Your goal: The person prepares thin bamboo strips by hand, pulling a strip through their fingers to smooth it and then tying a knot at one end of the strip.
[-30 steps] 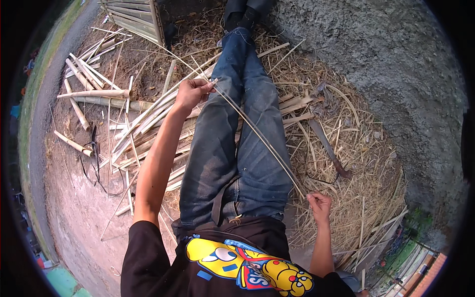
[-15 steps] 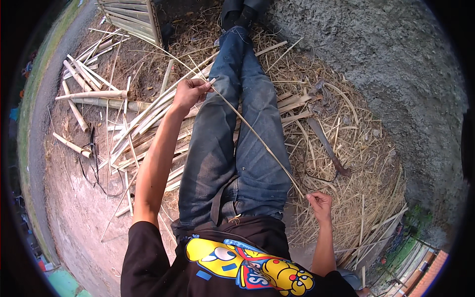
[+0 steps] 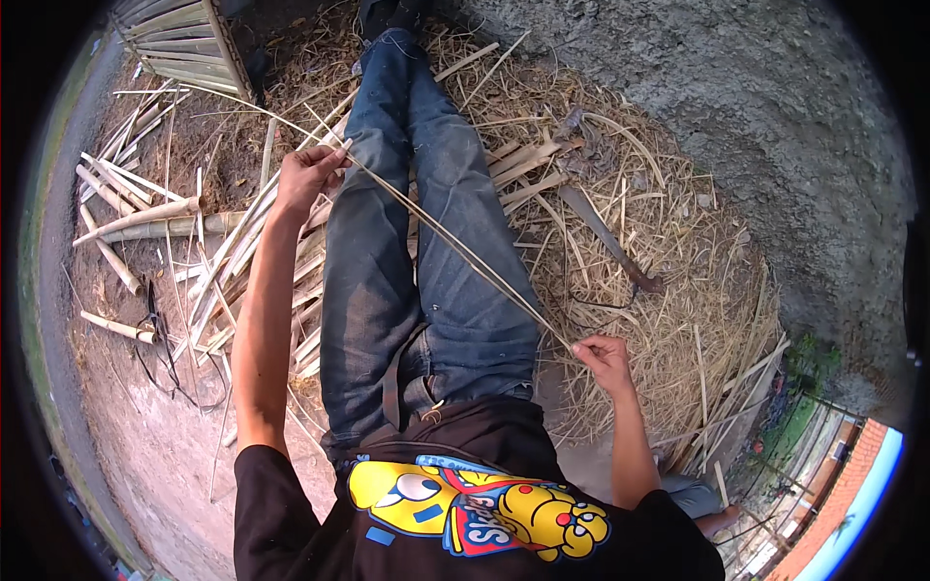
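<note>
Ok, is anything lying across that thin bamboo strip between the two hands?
Nothing visible does. The thin bamboo strip runs free from the left hand to the right hand, passing above the jeans-clad legs; whether it brushes them I cannot tell.

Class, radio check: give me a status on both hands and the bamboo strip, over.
Left hand pinching the thin bamboo strip at its far end. Right hand gripping the near end. Strip stretched across the jeans-clad legs. Long blade lying apart on shavings.
</note>
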A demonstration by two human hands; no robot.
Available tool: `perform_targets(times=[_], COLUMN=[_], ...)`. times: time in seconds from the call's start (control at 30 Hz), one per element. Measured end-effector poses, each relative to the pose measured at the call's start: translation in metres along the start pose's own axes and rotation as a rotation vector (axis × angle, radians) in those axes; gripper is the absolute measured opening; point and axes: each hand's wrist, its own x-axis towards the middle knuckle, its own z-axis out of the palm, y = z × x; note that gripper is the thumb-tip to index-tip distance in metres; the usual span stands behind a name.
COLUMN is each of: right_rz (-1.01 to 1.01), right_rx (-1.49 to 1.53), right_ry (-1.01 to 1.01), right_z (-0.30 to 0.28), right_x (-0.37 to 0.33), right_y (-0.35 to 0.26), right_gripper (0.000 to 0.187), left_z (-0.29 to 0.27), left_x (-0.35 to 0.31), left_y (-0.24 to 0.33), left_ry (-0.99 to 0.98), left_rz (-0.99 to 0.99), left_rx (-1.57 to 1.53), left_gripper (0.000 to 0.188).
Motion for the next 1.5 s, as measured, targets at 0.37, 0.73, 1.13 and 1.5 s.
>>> perform_targets(times=[0.37, 0.73, 1.13, 1.5], right_rz=[0.036, 0.014, -0.213, -0.493], right_rx=[0.003, -0.119, -0.095, -0.077], right_ry=[-0.004, -0.045, -0.042, 0.765], right_z=[0.002, 0.000, -0.004, -0.164], right_x=[-0.008, -0.005, -0.005, 0.020], right_y=[0.012, 0.011, 0.029, -0.119], right_gripper=[0.015, 0.013, 0.014, 0.016], left_z=[-0.002, -0.002, 0.008, 0.048], left_x=[0.013, 0.015, 0.003, -0.032], left_y=[-0.022, -0.020, -0.011, 0.053], left_ry=[0.012, -0.007, 0.053, 0.160], left_rz=[0.005, 0.030, 0.049, 0.028], left_rx=[0.009, 0.021, 0.064, 0.117], left_gripper=[0.023, 0.026, 0.024, 0.020])
